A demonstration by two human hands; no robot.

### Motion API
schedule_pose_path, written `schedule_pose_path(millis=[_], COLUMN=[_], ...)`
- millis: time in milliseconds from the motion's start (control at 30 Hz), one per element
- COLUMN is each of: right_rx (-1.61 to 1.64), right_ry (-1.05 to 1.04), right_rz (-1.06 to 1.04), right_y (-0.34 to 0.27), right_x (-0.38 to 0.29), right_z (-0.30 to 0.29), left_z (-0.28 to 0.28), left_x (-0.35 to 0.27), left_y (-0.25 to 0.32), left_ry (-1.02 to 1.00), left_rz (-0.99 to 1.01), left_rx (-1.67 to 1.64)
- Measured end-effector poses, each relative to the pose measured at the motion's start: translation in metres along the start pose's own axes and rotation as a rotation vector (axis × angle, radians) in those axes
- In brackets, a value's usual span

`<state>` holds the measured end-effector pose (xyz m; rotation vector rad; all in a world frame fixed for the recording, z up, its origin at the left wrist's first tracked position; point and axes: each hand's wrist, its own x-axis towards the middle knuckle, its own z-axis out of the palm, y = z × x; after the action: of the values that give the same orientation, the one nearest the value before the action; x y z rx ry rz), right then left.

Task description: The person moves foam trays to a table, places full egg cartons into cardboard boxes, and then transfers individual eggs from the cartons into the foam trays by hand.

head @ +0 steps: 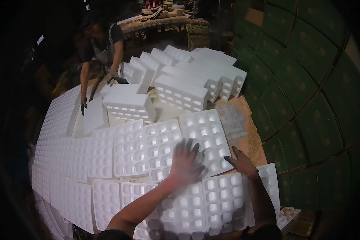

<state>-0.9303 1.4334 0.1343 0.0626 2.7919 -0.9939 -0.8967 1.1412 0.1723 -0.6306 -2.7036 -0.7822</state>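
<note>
Rows of white foam trays with square hollows cover the table before me. My left hand (186, 163), in a glove with dark fingertips, is spread flat and slightly blurred. It lies over the seam between a foam tray (163, 141) and the foam tray (202, 129) to its right; whether it presses on them I cannot tell. At the right edge of that right-hand tray is my right hand (243, 163). Its thumb meets the tray's edge and its fingers are apart. Below, a nearer foam tray (223, 201) lies between my forearms.
Across the table a co-worker (103, 51) in a checked apron handles a foam block (94, 115). Stacked foam trays (181, 93) stand on edge at the back. Green cartons (315, 126) form a wall on the right. A cluttered table (156, 24) is farther off.
</note>
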Motion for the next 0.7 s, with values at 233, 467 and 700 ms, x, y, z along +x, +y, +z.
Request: schedule_pose_path(millis=[233,467,700], right_rx=[-0.089,-0.21,0.065], right_ry=[0.498,0.442,0.9], right_rz=[-0.431,-0.415,-0.401], right_y=[-0.135,-0.175,-0.116], right_x=[0.161,0.253,0.085], right_z=[-0.01,0.063,-0.059], left_z=[0.08,0.09,0.064], left_x=[0.006,0.009,0.003], left_y=[-0.013,-0.013,-0.009], left_ry=[-0.199,-0.228,-0.214], left_rz=[0.152,0.17,0.093], left_rx=[0.01,-0.023,0.037])
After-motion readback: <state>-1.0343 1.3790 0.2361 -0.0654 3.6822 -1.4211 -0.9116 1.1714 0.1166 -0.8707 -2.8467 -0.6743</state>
